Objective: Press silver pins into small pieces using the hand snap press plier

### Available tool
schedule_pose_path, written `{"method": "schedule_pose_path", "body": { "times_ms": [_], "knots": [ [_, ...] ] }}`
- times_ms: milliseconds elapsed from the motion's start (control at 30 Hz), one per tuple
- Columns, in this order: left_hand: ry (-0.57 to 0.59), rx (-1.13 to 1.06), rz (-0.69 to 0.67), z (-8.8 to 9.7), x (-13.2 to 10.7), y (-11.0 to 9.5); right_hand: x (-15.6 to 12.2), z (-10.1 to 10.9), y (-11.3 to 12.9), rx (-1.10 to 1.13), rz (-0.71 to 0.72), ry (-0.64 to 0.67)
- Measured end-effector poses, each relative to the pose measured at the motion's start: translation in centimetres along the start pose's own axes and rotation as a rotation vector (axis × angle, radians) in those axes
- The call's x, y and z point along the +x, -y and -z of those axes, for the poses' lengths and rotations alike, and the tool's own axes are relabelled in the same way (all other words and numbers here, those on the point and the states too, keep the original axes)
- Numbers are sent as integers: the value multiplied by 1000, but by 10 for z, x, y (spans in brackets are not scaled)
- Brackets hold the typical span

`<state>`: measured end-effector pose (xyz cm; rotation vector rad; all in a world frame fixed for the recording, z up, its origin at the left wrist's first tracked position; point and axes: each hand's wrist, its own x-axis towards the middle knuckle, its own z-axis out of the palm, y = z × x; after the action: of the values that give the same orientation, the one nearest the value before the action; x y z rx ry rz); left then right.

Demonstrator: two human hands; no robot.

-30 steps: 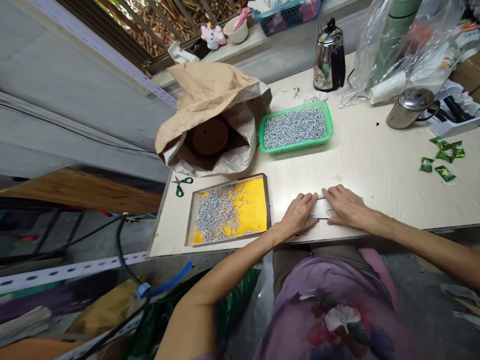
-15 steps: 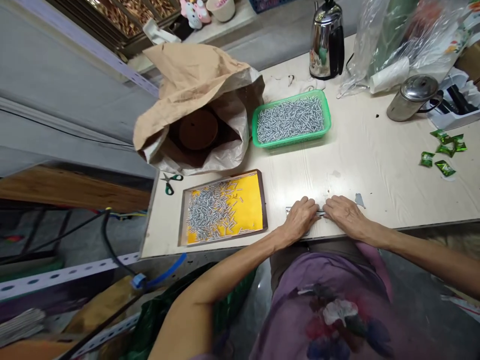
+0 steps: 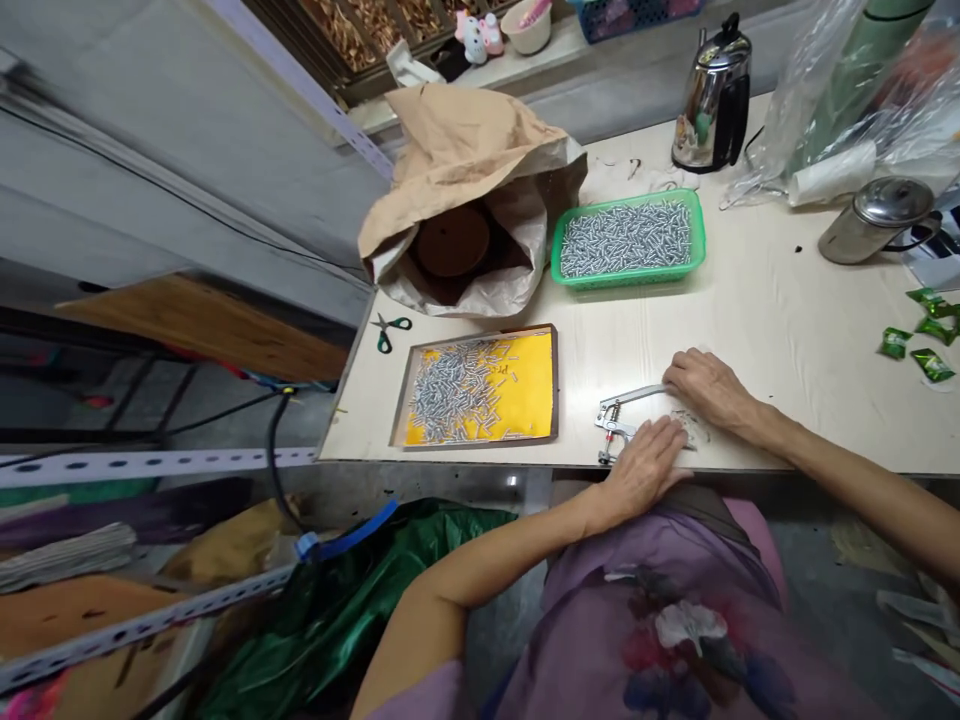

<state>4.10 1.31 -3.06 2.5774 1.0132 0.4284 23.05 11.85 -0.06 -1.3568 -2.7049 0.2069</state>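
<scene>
Left grip [image 3: 643, 470] and right grip [image 3: 705, 388] touch metal pliers [image 3: 619, 421]

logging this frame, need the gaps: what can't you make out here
Head view only:
- Metal pliers: lower handle hidden under the left hand; its grip cannot be told.
- Pale scrap beside the right hand: partly covered by both hands, blurred.
- Brown sack: its folds hide most of what is inside.
- Green wrappers: print too small to read.

Garment [image 3: 660, 600]: purple-mauve fabric, floral print, white and dark blue blooms, red patches. Short lilac sleeve [image 3: 420, 700], left upper arm. Forearms [image 3: 510, 545] bare. Left hand [image 3: 645, 470], right hand [image 3: 705, 388] ungloved.
</scene>
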Motion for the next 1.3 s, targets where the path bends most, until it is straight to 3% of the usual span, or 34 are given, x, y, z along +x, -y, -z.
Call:
{"method": "schedule_pose_path", "body": {
  "times_ms": [167,267,367,467,567,667,733,833,967,1100,1200,1300],
  "knots": [
    [-1,-69,37,-1,6,-6,27,22,21,-100,28,-19],
    [-15,-108,-33,0,2,-9,32,24,56,-11,338,91],
    [-72,-110,-209,7,-20,-12,32,5,87,46,585,209],
    [-173,-31,-162,31,-47,3,32,-26,100,60,640,192],
    [-309,104,48,71,-62,45,33,-48,97,139,633,129],
    [-424,306,511,107,-59,99,36,-43,89,335,611,41],
    [-370,361,744,118,-52,127,44,-26,82,555,470,-89],
    [-211,369,947,118,-40,150,70,11,68,677,152,-358],
    [-81,316,1041,112,-33,158,130,58,28,557,-84,-573],
    [-78,232,1022,119,-34,157,168,87,-7,468,-97,-624],
    [-189,66,980,127,-34,144,150,93,-5,429,-55,-616],
    [-240,-350,1013,127,-30,115,95,83,15,426,63,-382]
  ]
}}
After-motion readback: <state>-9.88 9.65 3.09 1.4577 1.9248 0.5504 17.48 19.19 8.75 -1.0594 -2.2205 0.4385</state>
